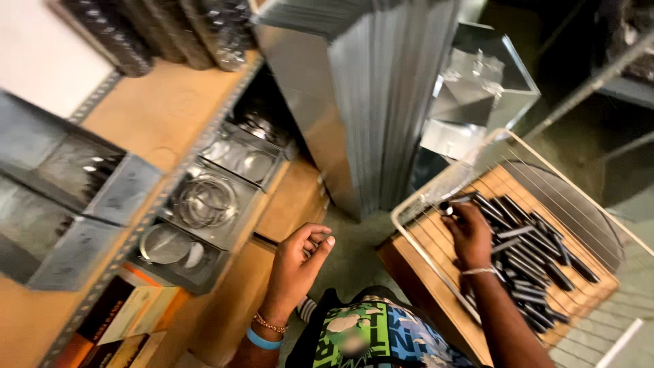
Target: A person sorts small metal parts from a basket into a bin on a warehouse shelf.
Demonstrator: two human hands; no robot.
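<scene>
At the bottom centre of the frame the left hand [300, 262] hangs free, fingers loosely curled toward the palm and holding nothing, near the lower shelf edge. To its right, the right hand [469, 235] reaches into a wire basket [409, 211], fingertips pinching one dark metal rod [458, 202] at its end, likely because that end sticks clear of the heap. The other dark rods [538, 262] lie side by side on a wooden board [436, 238] in the basket. Left of centre, shelf trays [208, 204] hold wire rings and round discs. Farther up, folded sheet metal [381, 102] stands on the concrete floor [354, 252].
</scene>
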